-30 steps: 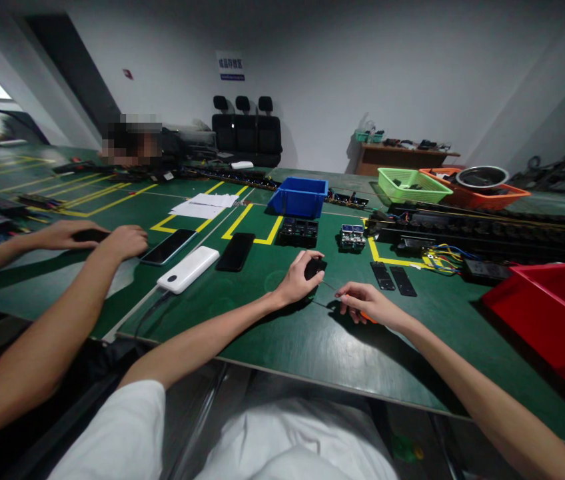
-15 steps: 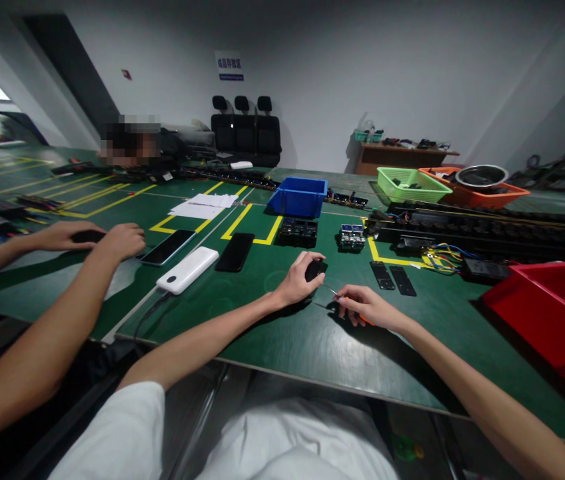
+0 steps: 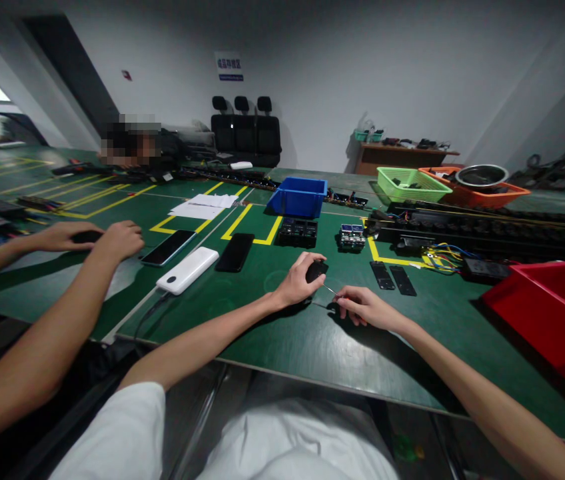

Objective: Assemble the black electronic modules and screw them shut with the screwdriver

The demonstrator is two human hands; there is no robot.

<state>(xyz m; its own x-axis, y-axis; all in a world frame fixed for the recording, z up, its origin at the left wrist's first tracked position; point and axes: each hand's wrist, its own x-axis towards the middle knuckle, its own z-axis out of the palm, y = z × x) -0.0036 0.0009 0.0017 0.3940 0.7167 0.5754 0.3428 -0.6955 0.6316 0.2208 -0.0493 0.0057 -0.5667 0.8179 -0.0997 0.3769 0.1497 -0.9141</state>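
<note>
My left hand [image 3: 298, 280] grips a small black part [image 3: 316, 270] just over the green table [image 3: 282, 337]. To its right, my right hand [image 3: 362, 307] is closed on a thin screwdriver [image 3: 331, 291], whose metal shaft reaches left to the black part's lower edge. Behind my hands stand a black module [image 3: 297, 232] and a smaller module with a green board [image 3: 352, 237]. Two flat black plates [image 3: 392, 277] lie side by side to the right of them.
A blue bin [image 3: 300, 196] stands behind the modules, a red bin [image 3: 552, 313] at the right. Left of my hands are a black phone [image 3: 235, 253], a white power bank [image 3: 187, 271] and another phone [image 3: 168, 247]. Another person's hands [image 3: 97, 240] work at the far left.
The screwdriver's orange handle, seen under my right hand before, is now hidden. My hands have otherwise hardly moved.
</note>
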